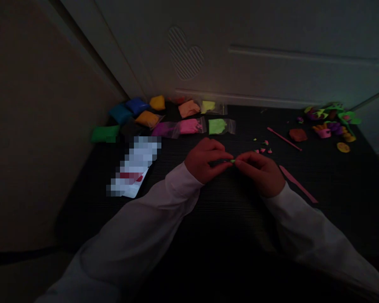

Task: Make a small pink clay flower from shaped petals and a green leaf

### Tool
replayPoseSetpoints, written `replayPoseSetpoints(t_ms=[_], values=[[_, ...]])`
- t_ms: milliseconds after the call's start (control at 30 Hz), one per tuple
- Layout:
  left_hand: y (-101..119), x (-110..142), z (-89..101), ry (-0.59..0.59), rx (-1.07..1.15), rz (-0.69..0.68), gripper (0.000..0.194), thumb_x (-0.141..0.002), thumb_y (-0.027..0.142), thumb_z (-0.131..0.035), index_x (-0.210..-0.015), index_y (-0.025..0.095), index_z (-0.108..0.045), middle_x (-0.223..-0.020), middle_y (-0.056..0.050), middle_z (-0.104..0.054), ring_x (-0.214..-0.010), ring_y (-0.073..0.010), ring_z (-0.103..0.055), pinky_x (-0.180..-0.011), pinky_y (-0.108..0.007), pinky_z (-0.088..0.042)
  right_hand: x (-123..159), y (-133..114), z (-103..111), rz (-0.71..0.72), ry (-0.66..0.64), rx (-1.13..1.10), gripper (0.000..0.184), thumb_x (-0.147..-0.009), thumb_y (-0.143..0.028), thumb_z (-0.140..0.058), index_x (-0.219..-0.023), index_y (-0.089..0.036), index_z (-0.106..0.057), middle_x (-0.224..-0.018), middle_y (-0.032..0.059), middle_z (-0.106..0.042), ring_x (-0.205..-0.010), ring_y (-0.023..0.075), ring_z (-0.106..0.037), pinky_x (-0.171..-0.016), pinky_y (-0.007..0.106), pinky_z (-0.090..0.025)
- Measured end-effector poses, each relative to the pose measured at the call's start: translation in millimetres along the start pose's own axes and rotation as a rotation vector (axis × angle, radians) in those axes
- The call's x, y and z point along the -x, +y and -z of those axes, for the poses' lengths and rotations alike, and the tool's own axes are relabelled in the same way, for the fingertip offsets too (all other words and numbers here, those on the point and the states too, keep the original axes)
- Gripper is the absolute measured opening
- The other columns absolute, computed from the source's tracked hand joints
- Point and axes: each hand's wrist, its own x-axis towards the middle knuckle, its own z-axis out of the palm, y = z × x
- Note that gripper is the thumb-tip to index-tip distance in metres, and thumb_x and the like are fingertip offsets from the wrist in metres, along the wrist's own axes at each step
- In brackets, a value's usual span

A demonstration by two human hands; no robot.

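Note:
My left hand [205,160] and my right hand [261,173] meet fingertip to fingertip above the dark table. Between them is a tiny piece of modelling clay [233,161], green with a bit of pink at its left end. Thumb and forefinger of each hand are pinched on it, and much of the piece is covered. Just beyond my right hand lie several small pink and green clay pieces [262,150] and a yellowish crumb [254,139]. A pink clay knife [298,184] rests to the right of that hand.
Bags of coloured clay, such as a pink bag [191,126] and a green bag [105,133], line the back left. A lit phone [135,168] lies at left. Toward the right are a thin pink tool [284,139], a reddish-brown lump [298,134] and finished clay figures [322,131].

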Motion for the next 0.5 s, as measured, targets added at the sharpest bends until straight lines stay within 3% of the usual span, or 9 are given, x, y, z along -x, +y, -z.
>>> replayPoseSetpoints(t_ms=[500], values=[[2.2,0.1,-0.4,0.058,-0.104,-0.089,0.014,-0.067,0.022,-0.060,-0.078,0.016,-0.064,-0.071,-0.004,-0.059,-0.069,-0.0107,-0.051,-0.062,-0.025,-0.041,-1.3,0.0,-0.3,-0.006,0.021,0.010,0.011,-0.066,-0.028,-0.061,-0.068,-0.018,-0.058,-0.059,-0.0049,-0.051,-0.053,0.0057,-0.043,-0.051,0.020,-0.033]])
